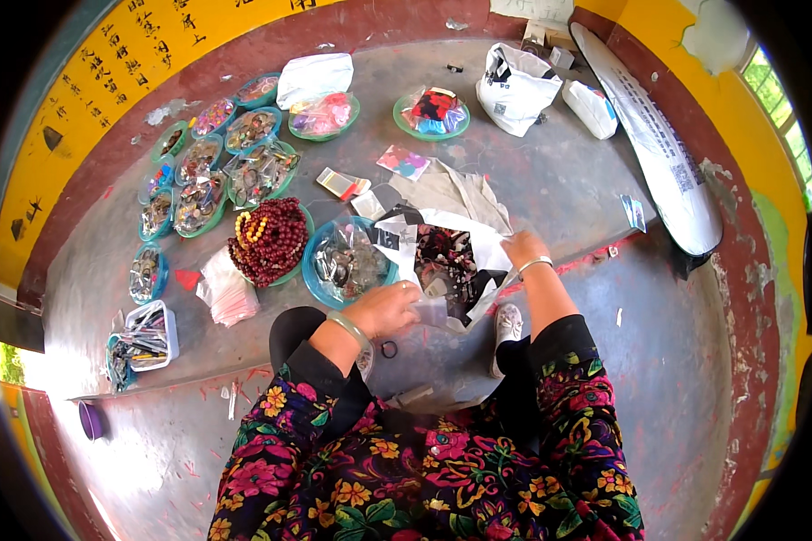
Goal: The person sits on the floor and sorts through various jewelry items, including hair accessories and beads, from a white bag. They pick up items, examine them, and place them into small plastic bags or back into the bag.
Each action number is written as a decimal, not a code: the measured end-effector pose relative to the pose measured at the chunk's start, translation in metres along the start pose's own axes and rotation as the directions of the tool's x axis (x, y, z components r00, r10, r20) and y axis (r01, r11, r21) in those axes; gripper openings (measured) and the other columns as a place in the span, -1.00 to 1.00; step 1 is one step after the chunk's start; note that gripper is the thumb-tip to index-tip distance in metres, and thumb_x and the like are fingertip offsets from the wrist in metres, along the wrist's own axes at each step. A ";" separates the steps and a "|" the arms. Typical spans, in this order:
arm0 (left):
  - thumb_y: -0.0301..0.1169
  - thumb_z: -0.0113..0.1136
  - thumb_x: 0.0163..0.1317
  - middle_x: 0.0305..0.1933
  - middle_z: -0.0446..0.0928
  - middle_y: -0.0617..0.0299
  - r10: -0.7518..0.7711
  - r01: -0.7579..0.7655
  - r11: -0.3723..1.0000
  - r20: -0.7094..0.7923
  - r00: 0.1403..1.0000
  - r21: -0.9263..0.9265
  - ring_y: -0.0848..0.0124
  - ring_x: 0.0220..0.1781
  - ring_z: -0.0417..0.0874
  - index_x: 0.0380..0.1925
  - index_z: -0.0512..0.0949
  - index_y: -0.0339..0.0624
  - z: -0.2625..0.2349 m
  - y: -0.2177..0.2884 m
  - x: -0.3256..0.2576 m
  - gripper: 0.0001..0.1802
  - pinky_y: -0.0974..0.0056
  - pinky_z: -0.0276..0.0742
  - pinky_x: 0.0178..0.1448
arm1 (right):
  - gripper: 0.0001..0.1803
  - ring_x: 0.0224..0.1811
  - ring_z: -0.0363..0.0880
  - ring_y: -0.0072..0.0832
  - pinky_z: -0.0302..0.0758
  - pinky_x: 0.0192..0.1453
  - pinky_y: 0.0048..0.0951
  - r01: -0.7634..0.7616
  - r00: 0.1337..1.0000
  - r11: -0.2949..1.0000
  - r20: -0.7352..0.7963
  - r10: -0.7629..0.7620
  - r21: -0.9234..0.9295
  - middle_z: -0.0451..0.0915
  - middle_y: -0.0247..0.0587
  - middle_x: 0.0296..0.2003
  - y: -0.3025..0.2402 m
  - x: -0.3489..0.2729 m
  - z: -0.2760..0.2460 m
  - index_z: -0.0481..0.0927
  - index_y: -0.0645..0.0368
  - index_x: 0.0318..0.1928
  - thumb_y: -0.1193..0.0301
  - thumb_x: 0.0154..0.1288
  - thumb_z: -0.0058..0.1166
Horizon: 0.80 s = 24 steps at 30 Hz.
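Observation:
A white and black plastic bag (442, 261) lies open on the concrete floor in front of me, with dark beads and small items inside. My left hand (386, 308) grips the bag's near left edge; a pale green bangle sits on that wrist. My right hand (523, 248) holds the bag's right rim, with a thin silver bracelet on the wrist. A blue dish (316, 270) of clear packets sits just left of the bag.
A green dish heaped with dark red bead strings (269, 239) lies left of the blue dish. Several small dishes of beads (203, 171) spread at the far left. A clear box of tools (146, 335) stands near left. White bags (514, 86) rest at the back.

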<state>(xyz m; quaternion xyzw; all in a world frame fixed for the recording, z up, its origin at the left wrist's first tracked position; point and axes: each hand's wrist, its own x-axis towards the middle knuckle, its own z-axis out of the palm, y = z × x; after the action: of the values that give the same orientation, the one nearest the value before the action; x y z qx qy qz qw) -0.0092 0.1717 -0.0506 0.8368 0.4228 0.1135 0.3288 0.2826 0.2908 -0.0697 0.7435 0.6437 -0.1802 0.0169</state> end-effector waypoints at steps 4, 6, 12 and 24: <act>-0.36 0.20 -0.01 -0.12 0.41 0.04 0.201 -0.203 0.979 -0.218 0.955 0.013 0.10 -0.09 0.46 -0.31 0.46 -0.28 0.005 -0.014 0.007 -0.72 0.19 0.39 -0.03 | -0.63 -0.14 0.50 -0.03 0.45 -0.08 -0.18 0.068 0.985 0.970 -0.173 -0.027 0.234 0.54 0.07 -0.22 -0.001 0.022 0.002 0.56 0.18 -0.20 0.20 0.05 0.02; -0.37 0.21 0.01 -0.14 0.41 0.06 0.220 -0.239 0.971 -0.317 0.923 -0.021 0.12 -0.11 0.46 -0.31 0.46 -0.28 -0.002 -0.009 0.011 -0.73 0.21 0.40 -0.04 | -0.72 -0.24 0.52 0.00 0.45 -0.17 -0.15 0.192 0.945 0.933 -0.313 -0.093 0.303 0.55 0.10 -0.34 -0.003 0.031 0.002 0.59 0.16 -0.30 0.27 0.02 0.00; -0.46 0.25 -0.03 -0.20 0.44 0.10 0.245 -0.281 0.959 -0.370 0.896 -0.046 0.15 -0.16 0.49 -0.39 0.46 -0.25 -0.018 -0.001 0.011 -0.79 0.23 0.42 -0.11 | -0.75 -0.34 0.48 0.06 0.43 -0.28 -0.15 0.360 0.842 0.846 -0.527 -0.113 0.394 0.52 0.14 -0.46 -0.043 0.022 -0.013 0.58 0.16 -0.30 0.40 -0.05 0.01; -0.44 0.23 -0.03 -0.14 0.42 0.05 0.181 -0.191 0.981 -0.234 0.955 -0.020 0.12 -0.11 0.48 -0.41 0.46 -0.27 -0.013 -0.007 0.009 -0.80 0.22 0.43 -0.08 | -0.70 -0.27 0.51 0.03 0.44 -0.21 -0.16 0.033 0.916 0.919 -0.379 0.129 0.392 0.55 0.10 -0.39 0.009 0.040 -0.035 0.59 0.18 -0.30 0.25 0.02 0.02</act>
<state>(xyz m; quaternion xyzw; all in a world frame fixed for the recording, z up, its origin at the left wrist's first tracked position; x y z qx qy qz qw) -0.0141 0.1880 -0.0467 0.8467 0.3753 0.2495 0.2827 0.3043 0.3359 -0.0501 0.7687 0.5657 -0.1497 -0.2582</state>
